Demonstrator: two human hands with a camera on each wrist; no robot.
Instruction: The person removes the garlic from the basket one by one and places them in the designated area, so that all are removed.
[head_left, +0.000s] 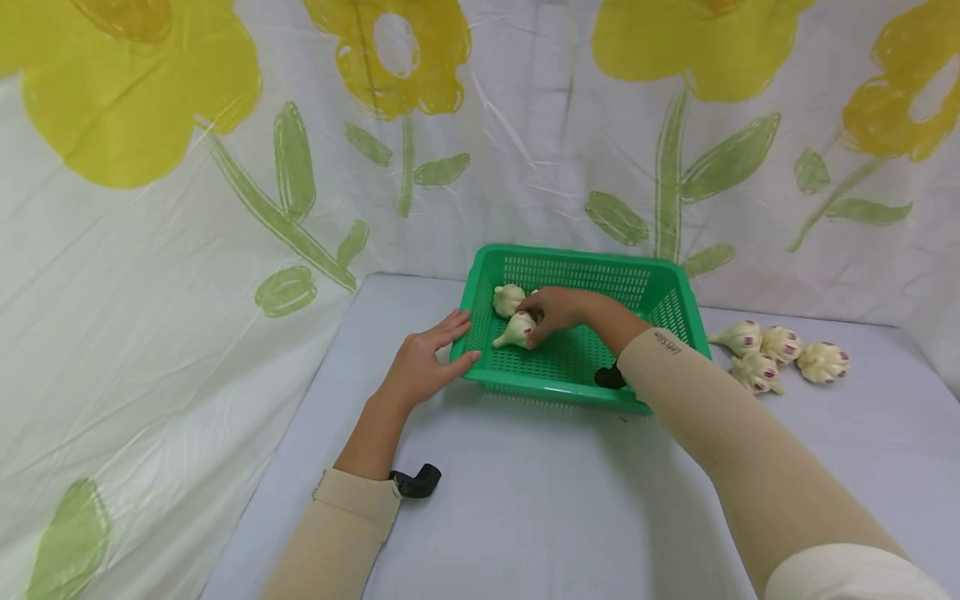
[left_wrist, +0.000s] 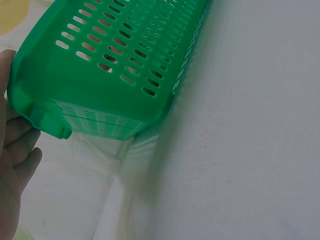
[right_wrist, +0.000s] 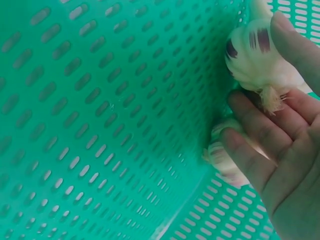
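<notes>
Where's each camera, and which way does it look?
Head: on the head, facing forward and down at the green basket; left hand, right hand and sleeves show.
Left wrist: on that wrist, facing the basket's outside; left hand partly shows.
Right wrist: on that wrist, facing inside the basket; right hand shows.
Head and right wrist share garlic bulbs.

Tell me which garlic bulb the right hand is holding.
The frontmost garlic bulb inside the green basket: the right hand pinches it, unlike the bulb just behind it or the four bulbs on the table.
</notes>
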